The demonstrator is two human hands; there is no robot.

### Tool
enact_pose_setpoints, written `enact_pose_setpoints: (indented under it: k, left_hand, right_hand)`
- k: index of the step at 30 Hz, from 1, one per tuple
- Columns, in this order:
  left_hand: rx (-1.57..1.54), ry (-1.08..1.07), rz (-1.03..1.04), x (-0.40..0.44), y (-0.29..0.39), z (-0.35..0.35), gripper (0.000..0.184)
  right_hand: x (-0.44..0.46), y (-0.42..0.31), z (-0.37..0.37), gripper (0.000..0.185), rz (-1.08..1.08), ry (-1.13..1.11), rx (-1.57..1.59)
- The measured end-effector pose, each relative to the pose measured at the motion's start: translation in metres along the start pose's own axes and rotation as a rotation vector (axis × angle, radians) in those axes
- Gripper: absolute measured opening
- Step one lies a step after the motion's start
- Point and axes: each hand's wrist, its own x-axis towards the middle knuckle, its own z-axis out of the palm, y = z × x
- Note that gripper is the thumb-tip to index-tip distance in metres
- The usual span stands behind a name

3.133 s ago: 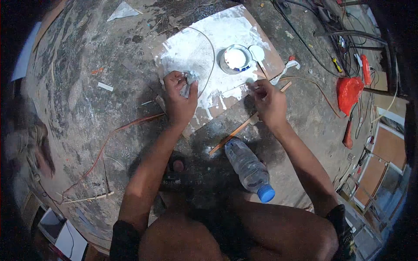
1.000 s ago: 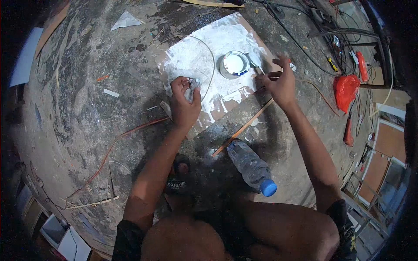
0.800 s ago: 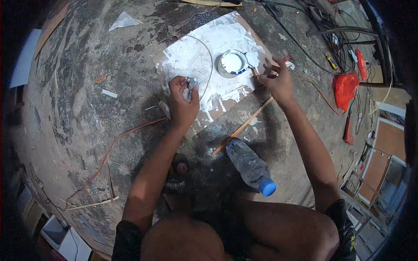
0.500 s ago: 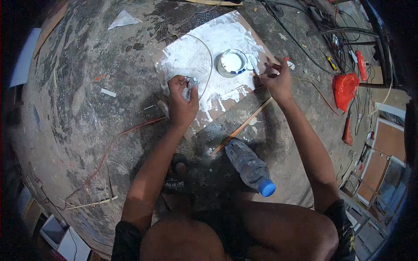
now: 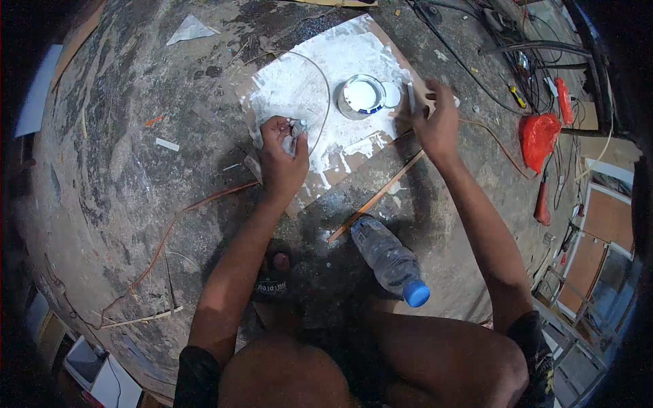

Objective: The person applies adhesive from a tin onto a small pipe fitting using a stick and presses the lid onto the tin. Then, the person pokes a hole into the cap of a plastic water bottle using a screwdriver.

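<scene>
My left hand [image 5: 284,153] is closed around a small grey-white piece [image 5: 298,128], its fingers partly hiding it; what it is I cannot make out. My right hand [image 5: 437,122] pinches a thin, pale strip [image 5: 411,97], blurred at its tip. Left of that hand stands an open can of white paint [image 5: 362,96]. A round white disc [image 5: 391,95] lies against the can's right side. Beneath both is a sheet of cardboard [image 5: 309,197], largely smeared with white paint. A thin wire [image 5: 326,88] arcs over the sheet toward my left hand.
A plastic bottle with a blue cap [image 5: 416,294] lies near my knees, beside a wooden stick [image 5: 377,196]. To the right are a red bag [image 5: 541,139], a yellow screwdriver [image 5: 518,97] and tangled cables [image 5: 476,41]. A brown cord [image 5: 166,234] runs across the floor at left.
My right hand has turned, and the pale strip has shifted right, off the white disc, and now stands more upright. The left hand has barely moved.
</scene>
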Motion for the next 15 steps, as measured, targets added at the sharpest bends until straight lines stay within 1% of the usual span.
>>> enact_pose_setpoints:
  k: [3, 6, 9, 12, 15]
  left_hand:
    - [0.019, -0.002, -0.015, 0.000, 0.001, 0.000, 0.044]
    - [0.025, -0.005, -0.015, 0.000, 0.002, -0.001, 0.044]
    - [0.020, -0.013, 0.008, 0.001, 0.001, -0.001, 0.044]
    - [0.022, -0.008, 0.008, 0.000, 0.001, -0.001, 0.044]
    - [0.026, -0.002, 0.010, 0.001, 0.001, 0.000, 0.044]
  right_hand:
    - [0.014, -0.001, 0.005, 0.065, -0.169, -0.153, -0.007]
    - [0.028, 0.003, 0.016, 0.080, -0.264, -0.287, 0.038]
    - [0.036, 0.002, 0.023, 0.092, -0.194, -0.395, 0.144]
    - [0.041, -0.002, 0.024, 0.097, -0.246, -0.402, 0.065]
    - [0.048, -0.007, 0.021, 0.099, -0.175, -0.482, 0.049]
